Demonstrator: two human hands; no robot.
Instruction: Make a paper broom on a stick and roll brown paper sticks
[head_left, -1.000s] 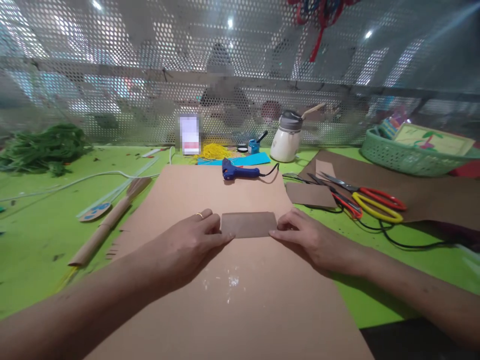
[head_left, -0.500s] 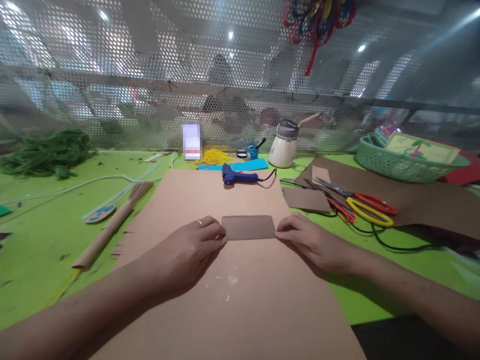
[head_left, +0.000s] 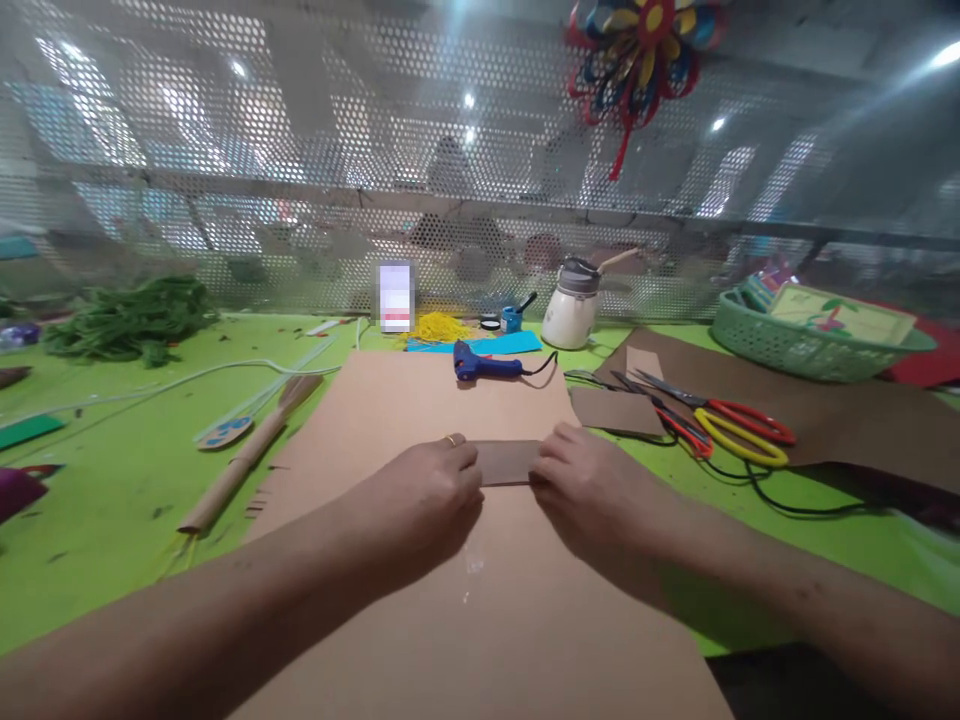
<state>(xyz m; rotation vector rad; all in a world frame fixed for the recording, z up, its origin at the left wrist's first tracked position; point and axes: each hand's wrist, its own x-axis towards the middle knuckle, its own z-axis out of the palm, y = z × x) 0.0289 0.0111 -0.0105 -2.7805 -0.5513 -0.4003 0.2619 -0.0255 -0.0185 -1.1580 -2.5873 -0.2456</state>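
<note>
A small brown paper rectangle [head_left: 507, 463] lies on a large tan sheet of card [head_left: 480, 640]. My left hand [head_left: 427, 487] is closed on its left end, a ring on one finger. At the right end my right hand [head_left: 589, 475] has its fingers curled together on the paper. Both hands cover the ends, so only the middle of the rectangle shows. Beyond them, near the far edge of the card, a blue glue gun [head_left: 487, 366] rests on its side.
Scissors with red and yellow handles [head_left: 739, 435] lie at right beside a brown card piece [head_left: 619, 411]. Behind stand a white jug [head_left: 570, 312] and a green basket [head_left: 810, 350]. A rolled paper tube [head_left: 240, 475] and green strands [head_left: 135, 320] are at left.
Both hands have moved inward over the ends of the brown paper, covering more of it. Their fingers have curled further. The view has tilted upward, showing more of the hanging ornament.
</note>
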